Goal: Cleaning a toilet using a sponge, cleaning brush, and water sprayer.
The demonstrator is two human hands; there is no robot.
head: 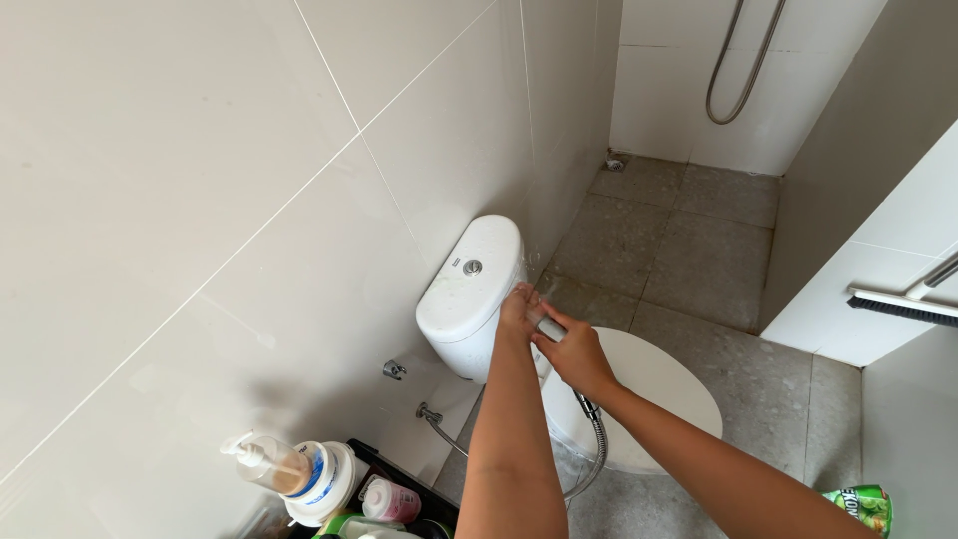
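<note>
A white toilet stands against the tiled wall, its tank [469, 289] with a round flush button on top and its closed lid [654, 384] toward me. My right hand [574, 351] grips a white bidet sprayer head [549, 327] whose metal hose [597, 439] loops down to a wall valve. My left hand [518, 307] is held against the sprayer's tip, beside the tank's right edge, fingers together. Whether water is running cannot be told.
A pump bottle [267, 464], a white tub and small bottles stand in a dark tray at lower left. A green packet [860, 507] sits at lower right. A brush head [903, 307] juts from the right wall. A shower hose [740, 70] hangs beyond, over grey floor tiles.
</note>
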